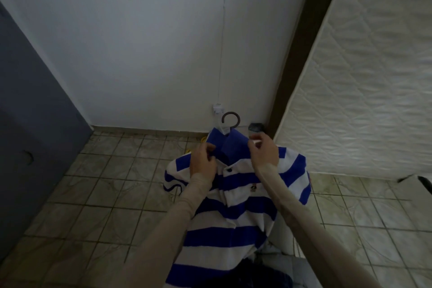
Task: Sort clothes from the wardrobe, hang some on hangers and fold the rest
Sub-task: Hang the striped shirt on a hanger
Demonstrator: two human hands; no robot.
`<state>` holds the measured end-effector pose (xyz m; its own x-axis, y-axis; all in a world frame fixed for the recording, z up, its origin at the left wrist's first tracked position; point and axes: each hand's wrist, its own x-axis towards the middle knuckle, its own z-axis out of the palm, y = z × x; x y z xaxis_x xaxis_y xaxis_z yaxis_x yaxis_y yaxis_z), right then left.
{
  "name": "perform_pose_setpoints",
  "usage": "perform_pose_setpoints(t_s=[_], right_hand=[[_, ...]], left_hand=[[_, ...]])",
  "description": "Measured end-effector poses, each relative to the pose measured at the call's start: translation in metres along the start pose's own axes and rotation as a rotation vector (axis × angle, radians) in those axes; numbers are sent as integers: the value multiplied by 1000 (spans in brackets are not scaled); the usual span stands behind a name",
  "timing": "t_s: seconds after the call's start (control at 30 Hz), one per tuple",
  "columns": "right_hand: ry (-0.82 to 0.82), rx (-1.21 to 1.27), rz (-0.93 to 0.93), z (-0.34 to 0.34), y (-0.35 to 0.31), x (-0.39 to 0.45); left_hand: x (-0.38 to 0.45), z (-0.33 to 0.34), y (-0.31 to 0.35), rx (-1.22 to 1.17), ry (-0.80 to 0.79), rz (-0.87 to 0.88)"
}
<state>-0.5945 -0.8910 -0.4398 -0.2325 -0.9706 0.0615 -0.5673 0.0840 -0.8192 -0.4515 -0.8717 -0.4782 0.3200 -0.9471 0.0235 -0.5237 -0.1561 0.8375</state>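
A blue and white striped polo shirt [236, 196] hangs in front of me on a hanger, whose dark hook [231, 119] sticks up above the blue collar. My left hand [203, 161] pinches the left side of the collar. My right hand [263, 149] pinches the right side of the collar, with the fingers curled on the fabric. The hanger's shoulders are hidden inside the shirt. The placket button below the collar is visible between my hands.
A white mattress [364, 91] leans upright at the right beside a dark post [301, 37]. A grey-blue door or wardrobe panel [30, 124] stands at the left. A wall socket [218, 109] sits low on the white wall. Tiled floor [98, 194] lies below.
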Motion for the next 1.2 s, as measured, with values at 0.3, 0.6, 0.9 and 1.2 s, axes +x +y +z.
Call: perform_pose_setpoints(t_s=[0.3, 0.6, 0.9, 1.2], right_hand=[[-415, -549, 17, 27, -15, 49], [-424, -489, -9, 26, -22, 44], [-404, -251, -164, 4, -47, 30], [-417, -3, -251, -47, -104, 10]], left_hand=[[48, -4, 0, 405, -280, -234], [53, -12, 3, 280, -203, -162], [35, -39, 11, -73, -168, 30], [26, -87, 64, -39, -61, 190]])
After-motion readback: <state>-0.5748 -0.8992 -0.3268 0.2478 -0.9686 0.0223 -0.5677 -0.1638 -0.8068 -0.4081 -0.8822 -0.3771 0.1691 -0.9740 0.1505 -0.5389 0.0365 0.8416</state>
